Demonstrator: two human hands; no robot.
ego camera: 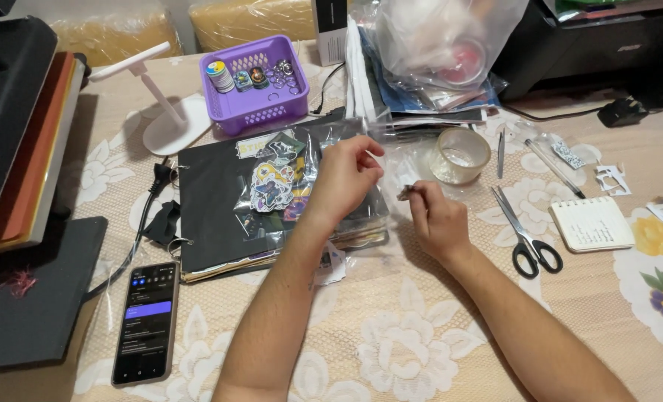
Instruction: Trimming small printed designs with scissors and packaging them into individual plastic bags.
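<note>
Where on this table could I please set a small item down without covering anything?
The widest bare patch of tablecloth lies near the table's front edge, between the phone and the right forearm. A smaller one lies in front of the scissors and notepad. The back is crowded: purple basket, tape roll, plastic bags.

A purple basket [255, 104], black-handled scissors [526, 237] and a beige, floral-lace-patterned tablecloth [391, 335] are seen.

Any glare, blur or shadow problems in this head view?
Head view: evenly lit and mostly sharp; glare on the clear plastic bag and tape roll; soft shadows under the left hand and right hand; the small item pinched in the right hand is slightly blurred.
</note>
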